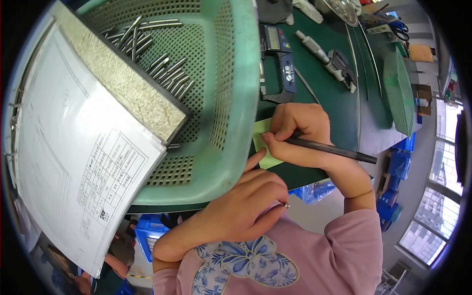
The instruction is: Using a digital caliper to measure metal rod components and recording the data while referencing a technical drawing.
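My right hand (302,132) is closed around a black pen (339,150), its tip end hidden by the fingers, over a light green paper note (269,158). The note lies on the dark green table beside the basket. My left hand (250,201) is curled, with one finger stretched onto the note's near left edge. Between its other fingers pokes the shiny round end of a thin metal rod (287,206); the rest of it is hidden in the hand. Just left is a green plastic basket (236,98) with several metal rods (167,73) inside.
Across the basket leans a board (123,78) with drawing sheets (73,128). Beyond my right hand lie a digital micrometer (286,73) and another micrometer (327,59). Farther right are a green mesh basket (399,93) and scissors (400,32). A person (115,265) sits at the lower left.
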`<move>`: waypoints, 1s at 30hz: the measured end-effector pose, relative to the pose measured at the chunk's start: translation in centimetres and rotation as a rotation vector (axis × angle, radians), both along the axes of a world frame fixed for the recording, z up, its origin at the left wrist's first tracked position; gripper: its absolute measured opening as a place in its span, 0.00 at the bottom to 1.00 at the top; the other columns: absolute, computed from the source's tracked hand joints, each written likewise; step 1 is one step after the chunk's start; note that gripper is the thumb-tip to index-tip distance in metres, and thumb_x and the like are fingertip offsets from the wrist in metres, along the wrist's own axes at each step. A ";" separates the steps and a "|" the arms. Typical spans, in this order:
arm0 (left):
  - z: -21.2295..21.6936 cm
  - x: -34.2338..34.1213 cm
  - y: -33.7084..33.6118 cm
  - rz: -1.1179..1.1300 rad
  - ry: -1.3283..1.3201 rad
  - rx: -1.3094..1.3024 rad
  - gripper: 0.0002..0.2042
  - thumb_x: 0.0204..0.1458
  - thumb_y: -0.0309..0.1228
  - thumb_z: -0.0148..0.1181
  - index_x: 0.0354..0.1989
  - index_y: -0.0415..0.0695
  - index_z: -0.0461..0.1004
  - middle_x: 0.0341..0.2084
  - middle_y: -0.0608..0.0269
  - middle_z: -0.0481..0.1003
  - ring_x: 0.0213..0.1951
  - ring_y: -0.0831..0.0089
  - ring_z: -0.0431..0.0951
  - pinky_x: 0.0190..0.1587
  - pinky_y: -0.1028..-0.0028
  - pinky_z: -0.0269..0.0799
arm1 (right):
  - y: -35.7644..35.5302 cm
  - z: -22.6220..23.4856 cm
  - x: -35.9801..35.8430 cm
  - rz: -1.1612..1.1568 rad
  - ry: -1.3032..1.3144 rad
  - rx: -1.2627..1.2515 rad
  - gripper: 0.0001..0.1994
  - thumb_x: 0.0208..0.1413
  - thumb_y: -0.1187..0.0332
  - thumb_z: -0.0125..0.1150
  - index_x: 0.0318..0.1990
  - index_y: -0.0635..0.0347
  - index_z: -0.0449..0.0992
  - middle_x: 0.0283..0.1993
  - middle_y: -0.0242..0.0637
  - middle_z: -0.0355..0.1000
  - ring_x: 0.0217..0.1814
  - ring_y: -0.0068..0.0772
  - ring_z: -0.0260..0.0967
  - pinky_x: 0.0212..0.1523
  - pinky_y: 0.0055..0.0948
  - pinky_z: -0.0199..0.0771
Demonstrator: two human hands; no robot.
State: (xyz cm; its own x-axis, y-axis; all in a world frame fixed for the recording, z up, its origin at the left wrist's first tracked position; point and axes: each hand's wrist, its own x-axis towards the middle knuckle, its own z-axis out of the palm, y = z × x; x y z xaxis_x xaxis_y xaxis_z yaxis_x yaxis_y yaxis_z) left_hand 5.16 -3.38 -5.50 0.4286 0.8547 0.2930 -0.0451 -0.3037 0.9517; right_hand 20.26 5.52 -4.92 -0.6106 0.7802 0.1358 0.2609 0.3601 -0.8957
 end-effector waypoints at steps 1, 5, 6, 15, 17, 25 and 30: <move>0.0 -0.2 -0.1 0.010 -0.003 -0.008 0.09 0.36 0.22 0.58 0.26 0.44 0.66 0.22 0.66 0.71 0.28 0.69 0.73 0.54 0.56 0.51 | 0.0 0.1 -0.1 -0.007 -0.010 0.024 0.14 0.33 0.82 0.59 0.13 0.59 0.58 0.13 0.32 0.60 0.13 0.21 0.57 0.13 0.18 0.53; 0.1 -0.3 -0.1 0.002 -0.007 -0.012 0.09 0.36 0.22 0.58 0.26 0.44 0.65 0.22 0.66 0.70 0.28 0.69 0.73 0.54 0.56 0.51 | 0.1 0.3 -0.2 0.000 -0.016 0.077 0.13 0.32 0.83 0.58 0.13 0.59 0.58 0.13 0.34 0.60 0.13 0.23 0.58 0.14 0.18 0.54; 0.1 -0.2 -0.1 0.001 -0.007 -0.006 0.09 0.36 0.22 0.58 0.26 0.44 0.65 0.22 0.65 0.70 0.28 0.69 0.73 0.54 0.56 0.52 | 0.0 0.2 -0.3 0.006 -0.018 0.075 0.13 0.32 0.83 0.58 0.13 0.59 0.58 0.13 0.34 0.60 0.13 0.23 0.58 0.14 0.18 0.54; 0.1 0.1 -0.5 0.035 -0.037 -0.039 0.09 0.36 0.22 0.57 0.26 0.44 0.65 0.22 0.65 0.70 0.28 0.69 0.72 0.55 0.56 0.51 | -0.3 0.4 -0.4 -0.087 -0.006 0.065 0.13 0.32 0.80 0.58 0.12 0.61 0.57 0.12 0.32 0.57 0.12 0.23 0.55 0.13 0.19 0.51; 0.0 0.1 -0.5 0.036 -0.035 -0.033 0.08 0.36 0.22 0.57 0.26 0.44 0.65 0.22 0.65 0.70 0.28 0.69 0.72 0.55 0.56 0.51 | -0.2 0.4 -0.4 -0.076 -0.016 0.078 0.13 0.32 0.80 0.57 0.13 0.61 0.57 0.13 0.33 0.57 0.13 0.22 0.54 0.13 0.19 0.50; 0.0 0.3 -0.5 0.043 -0.036 -0.031 0.08 0.36 0.23 0.57 0.26 0.44 0.65 0.23 0.65 0.70 0.27 0.68 0.72 0.55 0.56 0.51 | -0.1 0.5 -0.2 -0.071 -0.019 0.079 0.13 0.32 0.80 0.57 0.13 0.60 0.57 0.13 0.32 0.57 0.13 0.22 0.54 0.13 0.19 0.50; 0.1 0.2 -0.4 0.043 -0.021 -0.029 0.08 0.36 0.23 0.57 0.25 0.43 0.65 0.22 0.65 0.70 0.27 0.68 0.72 0.55 0.56 0.51 | -0.2 0.6 0.0 -0.074 -0.026 0.019 0.13 0.34 0.80 0.57 0.13 0.60 0.56 0.14 0.32 0.58 0.14 0.20 0.54 0.14 0.18 0.51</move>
State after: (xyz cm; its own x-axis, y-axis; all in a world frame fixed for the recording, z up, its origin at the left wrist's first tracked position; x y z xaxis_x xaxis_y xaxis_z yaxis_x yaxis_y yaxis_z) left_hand 5.40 -3.81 -5.41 0.3849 0.8806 0.2765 -0.0528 -0.2781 0.9591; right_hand 20.26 5.36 -4.28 -0.5546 0.8209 0.1361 0.3105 0.3559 -0.8814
